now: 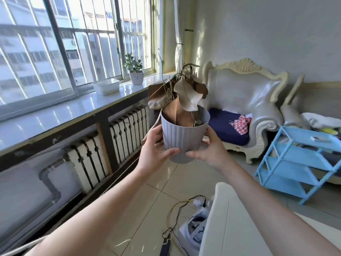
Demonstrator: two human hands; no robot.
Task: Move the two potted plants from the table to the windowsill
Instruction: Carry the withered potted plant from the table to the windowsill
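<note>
1. The grey ribbed pot (184, 137) is held up in the air between both hands, over the tiled floor (156, 196), well clear of the windowsill (73, 108).
2. The left hand (155, 150) presses on the pot's left side; its thumb lies across the lower front of the pot and the other fingers (156, 130) wrap round the far side, clamped on the wall.
3. The right hand (212, 150) presses on the pot's right side in the same way, thumb pointing in toward the left thumb, the two thumb tips near each other but apart.
4. Above the fingers, dry brown leaves (184, 97) and thin bare stems stand out of the pot's rim and lean a little to the left.
5. Beyond the left fingers, up and to the left, the second plant, a small green plant in a white patterned pot (136, 77), stands upright on the windowsill close to the window frame.
6. Left of that plant, a white tray (106, 86) rests on the sill, apart from it.
7. Past the right fingers stands a cream armchair (245, 100) with a dark blue seat cushion and a red checked cloth (241, 124) on it.
8. Further right of the right hand is a light blue shelf rack (302, 163).
9. Below the hands, cables (177, 215) lie on the floor beside the white corner of a table (239, 228).
</note>
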